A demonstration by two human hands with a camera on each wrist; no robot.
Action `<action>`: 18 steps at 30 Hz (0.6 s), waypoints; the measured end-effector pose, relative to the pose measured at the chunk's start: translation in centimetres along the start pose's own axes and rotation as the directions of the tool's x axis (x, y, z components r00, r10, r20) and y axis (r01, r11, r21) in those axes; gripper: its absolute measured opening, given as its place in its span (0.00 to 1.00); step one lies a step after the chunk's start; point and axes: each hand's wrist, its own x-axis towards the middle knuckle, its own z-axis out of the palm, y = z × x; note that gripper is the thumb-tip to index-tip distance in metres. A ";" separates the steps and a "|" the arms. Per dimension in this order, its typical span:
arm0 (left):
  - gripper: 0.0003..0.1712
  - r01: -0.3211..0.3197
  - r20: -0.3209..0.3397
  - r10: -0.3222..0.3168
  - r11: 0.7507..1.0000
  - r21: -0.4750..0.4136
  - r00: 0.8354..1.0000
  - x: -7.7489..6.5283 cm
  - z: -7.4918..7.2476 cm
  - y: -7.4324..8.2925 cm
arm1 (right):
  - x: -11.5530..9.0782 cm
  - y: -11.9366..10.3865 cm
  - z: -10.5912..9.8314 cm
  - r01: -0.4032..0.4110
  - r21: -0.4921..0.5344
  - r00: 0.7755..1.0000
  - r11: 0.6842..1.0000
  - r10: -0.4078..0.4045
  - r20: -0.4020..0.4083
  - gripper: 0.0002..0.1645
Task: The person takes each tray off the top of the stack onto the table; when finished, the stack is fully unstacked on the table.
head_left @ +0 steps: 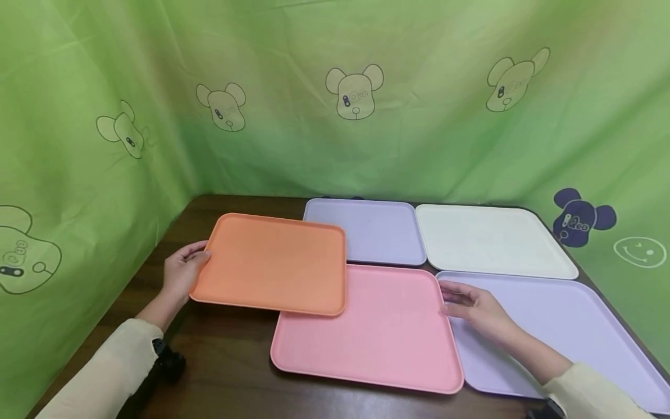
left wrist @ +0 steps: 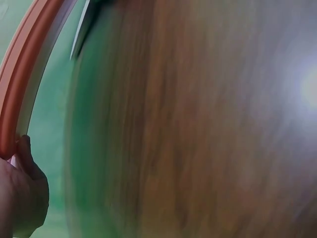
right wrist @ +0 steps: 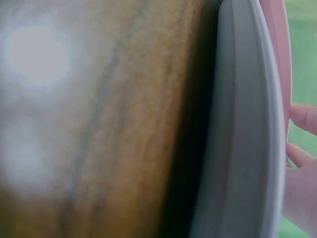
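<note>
In the head view my left hand [head_left: 182, 269] grips the left rim of an orange tray [head_left: 277, 265]. The tray is held up off the table, in front of part of a pink tray [head_left: 377, 337] and a small lavender tray [head_left: 366, 230]. The left wrist view shows the orange rim [left wrist: 17, 99] with the thumb against it. My right hand [head_left: 478, 308] touches the right rim of the pink tray with its fingertips, above a large lavender tray [head_left: 549, 326]. In the right wrist view, the fingertips [right wrist: 299, 116] stand apart at the pink rim.
A white tray [head_left: 492, 238] lies at the back right, next to the small lavender one. The dark wooden table [head_left: 225, 361] shows at the front left. Green cloth [head_left: 293, 151] with bear prints hangs around the back and sides.
</note>
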 end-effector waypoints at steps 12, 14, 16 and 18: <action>0.16 0.045 -0.026 -0.049 0.992 -0.115 0.998 2.7 -4.8 -0.3 | 0.0 0.0 0.0 0.008 0.018 1.000 1.000 -0.008 0.003 0.40; 0.14 0.048 -0.023 -0.051 0.993 -0.111 0.998 2.9 -5.5 -0.4 | 0.0 0.0 -0.1 0.008 0.022 1.000 1.000 -0.008 0.003 0.40; 0.12 0.056 -0.018 -0.058 0.994 -0.096 0.998 3.1 -6.1 -0.5 | 0.0 0.0 -0.1 0.009 0.024 1.000 1.000 -0.009 0.005 0.40; 0.10 0.059 -0.021 -0.060 0.996 -0.074 0.998 3.2 -6.6 -0.6 | 0.0 0.0 -0.1 0.011 0.027 1.000 1.000 -0.011 0.006 0.40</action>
